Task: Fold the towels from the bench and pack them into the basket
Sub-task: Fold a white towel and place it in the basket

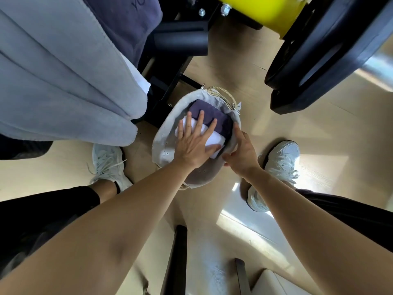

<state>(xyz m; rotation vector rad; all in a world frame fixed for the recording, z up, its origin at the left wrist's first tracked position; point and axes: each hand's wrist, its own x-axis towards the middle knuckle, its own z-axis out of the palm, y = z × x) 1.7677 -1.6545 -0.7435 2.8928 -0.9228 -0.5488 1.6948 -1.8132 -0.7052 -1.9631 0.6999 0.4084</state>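
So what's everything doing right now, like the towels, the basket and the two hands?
white towel: folded, in the basket, being pressed down.
purple towel: folded, in the basket, against the white towel.
basket: upright, open, partly filled.
left hand: flat, fingers spread, pressing the white towel.
right hand: at the basket's rim; grip unclear.
grey towel: unfolded, hanging down, not packed.
dark towel: draped up high, not packed.

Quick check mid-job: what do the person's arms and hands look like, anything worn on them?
Both forearms are bare as far up as the view shows, with no sleeves. The left hand and right hand wear no gloves. No watch, band or ring shows on the wrists or on the fingers in view.
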